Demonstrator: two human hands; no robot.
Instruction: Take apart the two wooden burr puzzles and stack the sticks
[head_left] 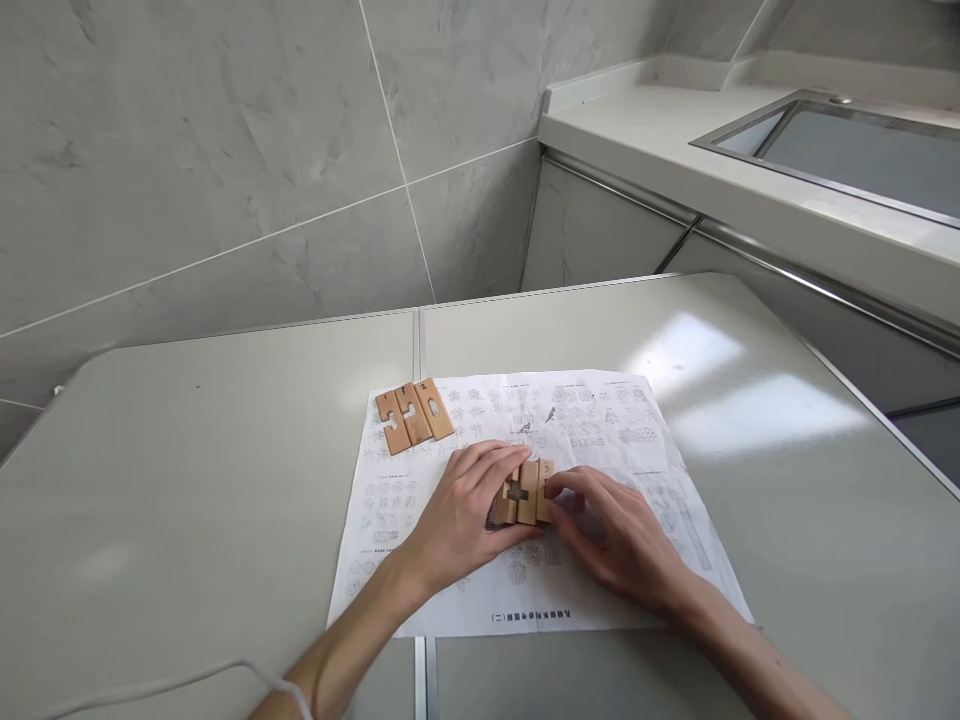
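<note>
Notched wooden puzzle pieces [528, 490] stand side by side on a printed paper sheet [420, 590], with a dark gap between them. My left hand [469, 500] is closed around their left side, fingers over the far edge and thumb along the near edge. My right hand [615, 530] pinches the rightmost wooden piece [545, 490], which bears a dark mark, between thumb and fingers. Farther off at the upper left of the sheet lie three flat wooden pieces [415, 415] with cut-outs and handwritten numbers, touched by neither hand.
The sheet lies on a pale folding table [225, 480] with a seam down its middle. A white cable [187, 677] crosses the lower left. Behind is a grey tiled wall [225, 150]; a white counter [637, 120] with a sink [847, 140] is at the right.
</note>
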